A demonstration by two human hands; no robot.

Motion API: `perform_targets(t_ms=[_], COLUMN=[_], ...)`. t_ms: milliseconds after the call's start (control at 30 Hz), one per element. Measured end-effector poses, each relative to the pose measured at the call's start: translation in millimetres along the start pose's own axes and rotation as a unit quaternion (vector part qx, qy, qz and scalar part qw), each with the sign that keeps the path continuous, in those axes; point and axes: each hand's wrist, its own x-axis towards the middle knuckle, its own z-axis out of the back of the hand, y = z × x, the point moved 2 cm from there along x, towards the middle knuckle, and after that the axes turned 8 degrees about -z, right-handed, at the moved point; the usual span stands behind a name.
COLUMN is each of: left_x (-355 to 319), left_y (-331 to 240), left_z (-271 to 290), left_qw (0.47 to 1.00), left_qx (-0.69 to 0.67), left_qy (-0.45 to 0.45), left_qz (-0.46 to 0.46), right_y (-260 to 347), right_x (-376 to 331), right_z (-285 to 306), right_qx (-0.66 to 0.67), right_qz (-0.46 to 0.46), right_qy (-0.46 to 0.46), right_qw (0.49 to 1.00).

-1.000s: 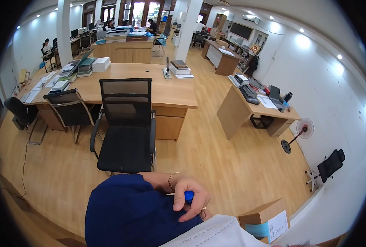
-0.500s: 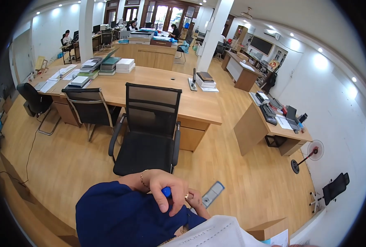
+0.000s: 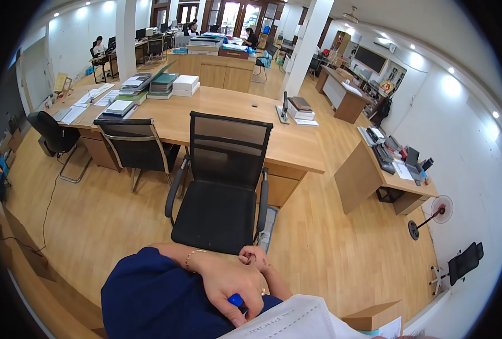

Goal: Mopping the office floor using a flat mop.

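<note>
Small blue object (image 3: pixel 235 299) pinched in your left hand (image 3: pixel 231 282), mostly hidden by your fingers, only a rounded blue end showing, near you, low centre

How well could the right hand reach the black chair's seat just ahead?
Probably yes: the right hand sits close to the black chair's seat, nothing between them; the left hand grips a small blue object.

The person wears a dark navy blue garment (image 3: pixel 149 299) — plain, smooth cloth, with no pattern or seam showing from above; both forearms are bare from it to the wrists; a thin gold-coloured chain bracelet (image 3: pixel 191 259) circles one wrist — fine links, loosely fitted; a small ring (image 3: pixel 263 291) shows on one finger; the hands wear no gloves.
</note>
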Motion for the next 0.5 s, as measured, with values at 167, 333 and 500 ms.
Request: perform_targets(t_ms=[167,333,500], left_x=[-5,2,27], left_y=[-16,-34,-41], left_z=[-10,-24,-53], left_qw=[0.998,0.992,0.966], left_qx=[-0.042,-0.079,-0.184], left_qy=[0.040,0.063,0.116], left_qz=[-0.032,-0.072,-0.143], right_y=[26,30,40], right_x=[-21,-67,-143], right_z=[-17,-39,-60], right_qx=[-0.016,-0.027,-0.054], right_qz=[0.017,-0.023,-0.095], right_qy=[-0.044,-0.101,-0.206], right_qw=[0.999,0.994,0.972])
